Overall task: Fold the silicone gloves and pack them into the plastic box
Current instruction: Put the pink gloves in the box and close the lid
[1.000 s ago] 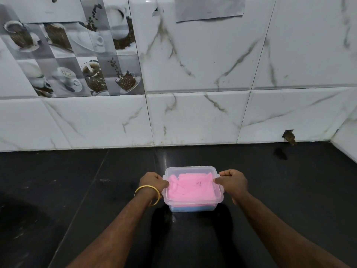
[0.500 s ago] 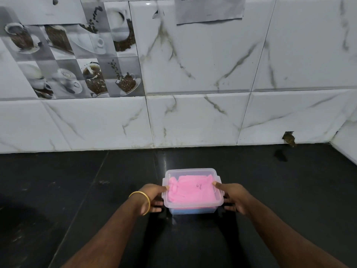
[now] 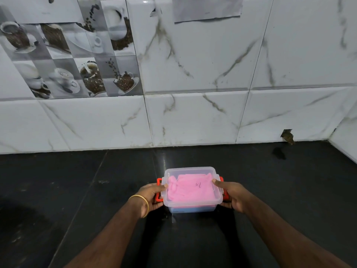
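Note:
A small clear plastic box (image 3: 190, 170) with its clear lid on stands on the black counter. Through the lid I see a folded pink silicone glove (image 3: 190, 189), and something blue (image 3: 191, 209) shows under it at the box's front. Red latches stick out at both ends, the left latch (image 3: 158, 182) and the right latch (image 3: 222, 179). My left hand (image 3: 151, 196), with a gold bangle on the wrist, holds the box's left end, thumb on the lid edge. At the other end my right hand (image 3: 232, 196) grips the box the same way.
The black counter (image 3: 77, 190) runs back to a white marble-tiled wall (image 3: 193, 117), which turns a corner at the far right. A small hole in the tile (image 3: 287, 135) sits at counter level on the right. A sheet of paper (image 3: 207, 8) hangs on the wall above.
Both hands slid down from the lid's top corners to the ends of the box. Red latches now show at each end, where none showed before.

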The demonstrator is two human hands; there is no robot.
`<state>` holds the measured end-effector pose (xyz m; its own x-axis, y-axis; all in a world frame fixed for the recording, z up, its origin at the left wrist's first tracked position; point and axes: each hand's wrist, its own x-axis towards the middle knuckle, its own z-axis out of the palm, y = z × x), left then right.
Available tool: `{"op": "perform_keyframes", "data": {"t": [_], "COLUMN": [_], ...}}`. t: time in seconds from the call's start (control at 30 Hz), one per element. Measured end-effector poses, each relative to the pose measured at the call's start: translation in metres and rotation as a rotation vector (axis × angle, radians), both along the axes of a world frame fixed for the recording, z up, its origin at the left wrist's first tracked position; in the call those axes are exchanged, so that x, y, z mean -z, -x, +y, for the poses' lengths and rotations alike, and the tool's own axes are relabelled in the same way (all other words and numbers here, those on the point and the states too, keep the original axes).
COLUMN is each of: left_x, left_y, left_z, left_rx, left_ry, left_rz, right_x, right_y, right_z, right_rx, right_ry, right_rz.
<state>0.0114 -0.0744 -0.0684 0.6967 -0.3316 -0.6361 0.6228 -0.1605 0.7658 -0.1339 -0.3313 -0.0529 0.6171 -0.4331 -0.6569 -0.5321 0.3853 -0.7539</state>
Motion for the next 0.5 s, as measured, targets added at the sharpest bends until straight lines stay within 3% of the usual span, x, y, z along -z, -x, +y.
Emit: {"op": "perform_keyframes", "data": {"t": [0.27, 0.5], "left_x": [-0.008, -0.009], "left_y": [0.012, 0.014], "left_z": [-0.025, -0.031], "left_rx": [0.051, 0.033], "left_ry": [-0.049, -0.108], "left_rz": [-0.18, -0.223], "right_x": [-0.012, -0.006], "right_y": [-0.006, -0.017], "right_z": [0.015, 0.024], "right_rx": [-0.02, -0.034], "right_ry": [0.248, 0.441], "right_rz": [-0.115, -0.055]}}
